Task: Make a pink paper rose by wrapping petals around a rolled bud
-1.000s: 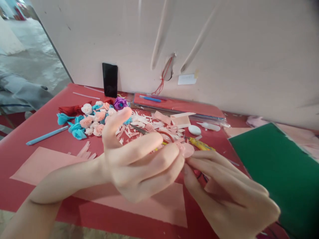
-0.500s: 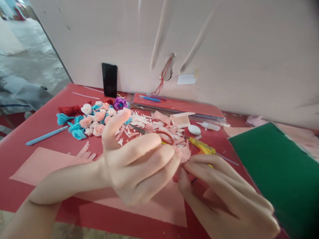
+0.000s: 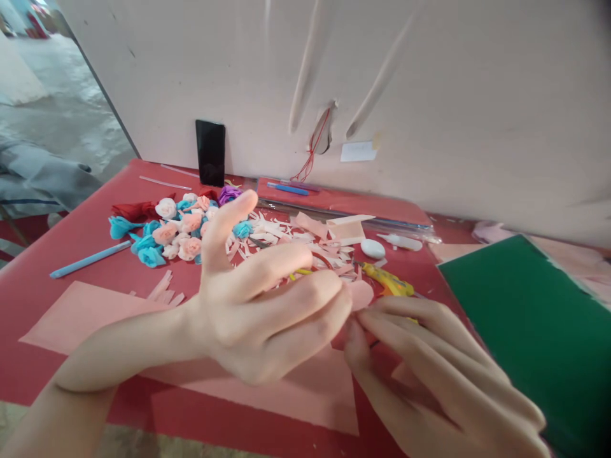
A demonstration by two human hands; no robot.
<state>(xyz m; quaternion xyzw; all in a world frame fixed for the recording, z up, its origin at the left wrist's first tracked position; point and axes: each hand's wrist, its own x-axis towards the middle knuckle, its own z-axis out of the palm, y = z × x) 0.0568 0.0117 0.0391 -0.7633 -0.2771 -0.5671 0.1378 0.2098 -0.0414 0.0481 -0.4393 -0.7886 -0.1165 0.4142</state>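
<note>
My right hand [image 3: 436,366] has its thumb and index finger pinched together on a small pink paper petal [image 3: 361,294]. Its round edge stands up above the pinch. My left hand [image 3: 267,305] reaches across from the left with its back towards me. The left thumb is raised well away from the fingers, which bend towards the petal and touch its left side. What lies behind those fingers is hidden. Scissors [image 3: 323,259] with a red-orange handle lie behind my left hand, partly covered. A yellow glue gun [image 3: 387,278] lies just beyond my right hand.
Pink and blue paper roses [image 3: 189,248] are bunched at the left, beside a blue stick [image 3: 90,259]. Pink paper scraps [image 3: 272,226] cover the middle. A pink sheet [image 3: 305,401] lies under my hands, a green sheet [image 3: 529,305] at right. A phone [image 3: 210,152] leans against the wall.
Both hands have shifted slightly to the right together with the petal. The left thumb has tilted a little up and right. The things on the table have stayed put.
</note>
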